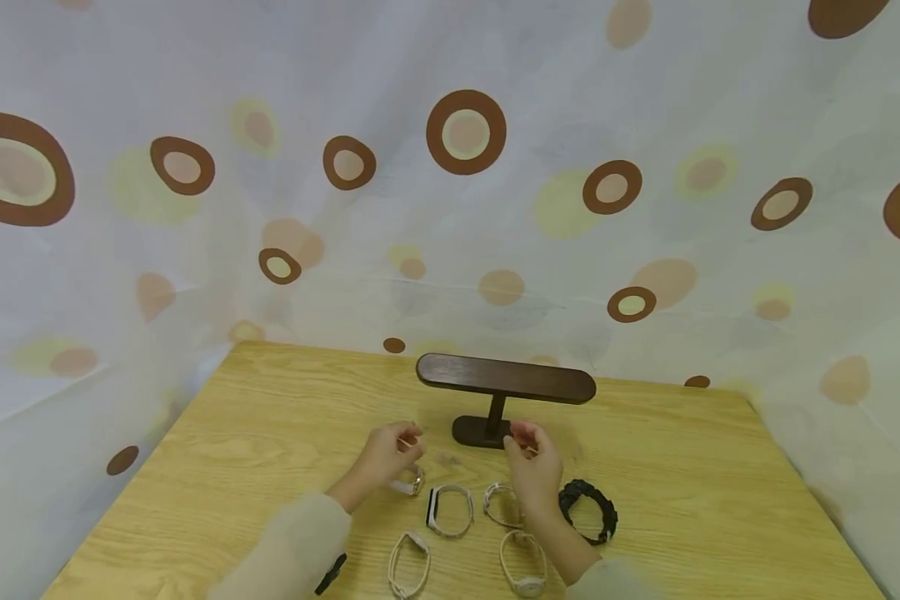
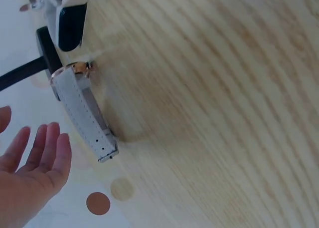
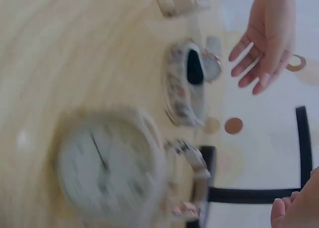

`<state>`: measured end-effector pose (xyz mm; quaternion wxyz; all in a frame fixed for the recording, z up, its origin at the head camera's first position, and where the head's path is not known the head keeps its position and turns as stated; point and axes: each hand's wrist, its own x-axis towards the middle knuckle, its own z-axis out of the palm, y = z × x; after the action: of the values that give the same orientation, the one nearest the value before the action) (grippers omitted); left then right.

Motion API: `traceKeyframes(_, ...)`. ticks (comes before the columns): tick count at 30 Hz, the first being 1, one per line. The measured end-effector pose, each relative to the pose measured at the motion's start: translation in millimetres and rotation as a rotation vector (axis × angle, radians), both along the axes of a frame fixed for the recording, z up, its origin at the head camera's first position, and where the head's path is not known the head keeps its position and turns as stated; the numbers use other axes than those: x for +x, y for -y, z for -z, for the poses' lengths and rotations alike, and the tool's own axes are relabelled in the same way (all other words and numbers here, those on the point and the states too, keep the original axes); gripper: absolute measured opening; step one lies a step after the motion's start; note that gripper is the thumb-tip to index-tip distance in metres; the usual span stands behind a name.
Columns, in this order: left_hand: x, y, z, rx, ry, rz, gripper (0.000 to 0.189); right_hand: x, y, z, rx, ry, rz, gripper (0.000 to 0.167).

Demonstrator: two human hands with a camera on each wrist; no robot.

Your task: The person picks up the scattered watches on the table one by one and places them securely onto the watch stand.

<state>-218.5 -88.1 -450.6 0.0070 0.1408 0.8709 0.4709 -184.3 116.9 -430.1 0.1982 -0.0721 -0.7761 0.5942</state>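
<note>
Dark brown stand (image 1: 506, 379), black watch (image 1: 610, 512), white ring-patterned backdrop (image 1: 450, 221)

The left hand (image 1: 390, 454) is covering part of a white-strapped watch (image 1: 407, 483) just under it; nearer the person, the left sleeve (image 1: 292, 542) is hiding part of a black band (image 1: 332, 575). The right hand (image 1: 534, 467) is blocking one end of a dark stand base (image 1: 471, 432). In the right wrist view, apart from that hand, a large watch dial (image 3: 107, 168) is blurring, its numerals unreadable.

left grip (image 1: 390, 452) relaxed, loosely curved | right grip (image 1: 536, 467) relaxed, loosely curved | forearms (image 1: 300, 537) extended forward
</note>
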Motion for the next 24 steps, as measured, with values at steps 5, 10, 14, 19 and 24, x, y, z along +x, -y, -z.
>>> traceKeyframes(5,6.9,-2.0,3.1,-0.058,0.041,0.095,0.028,1.6,20.7,21.7,-0.020,0.080,-0.089,0.022)
traceKeyframes(10,11.3,-3.7,6.1,-0.113,0.033,0.113,0.026,1.0,36.8,34.5,-0.050,0.142,-0.136,0.024)
traceKeyframes(14,13.1,-5.3,8.7,-0.122,0.024,0.118,0.025,-0.3,45.0,40.3,-0.056,0.146,-0.172,0.026)
traceKeyframes(19,14.9,-5.6,11.5,-0.127,0.015,0.143,0.023,0.4,51.1,43.0,-0.060,0.166,-0.215,0.026)
traceKeyframes(24,15.7,-6.2,13.4,-0.121,0.021,0.137,0.021,-0.6,53.4,43.7,-0.064,0.230,-0.253,0.026)
